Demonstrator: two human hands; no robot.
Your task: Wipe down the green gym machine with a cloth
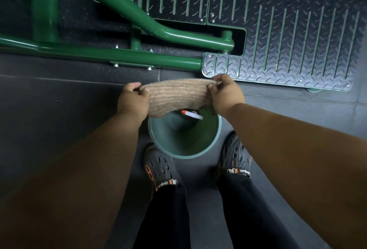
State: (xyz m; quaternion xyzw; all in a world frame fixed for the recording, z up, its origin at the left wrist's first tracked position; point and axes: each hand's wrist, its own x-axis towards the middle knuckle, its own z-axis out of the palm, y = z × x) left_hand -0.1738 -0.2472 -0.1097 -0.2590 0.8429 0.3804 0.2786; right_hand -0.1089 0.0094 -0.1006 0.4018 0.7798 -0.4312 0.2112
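Green machine frame [127,18] far left. Left hand [133,102] pinches the tan cloth [176,96] at its left end; right hand [224,94] pinches the right end. Cloth stretched above green bucket [184,149]. Tread plate [297,40] far right.

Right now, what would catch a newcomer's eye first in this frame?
The tan cloth at centre, stretched between the left hand and right hand, each gripping one end. Just below it stands a green bucket on the dark floor between the person's shoes, with a white, orange-tipped bottle inside. Beyond, the green gym machine fills the top, its tubes left, black tread plate right.
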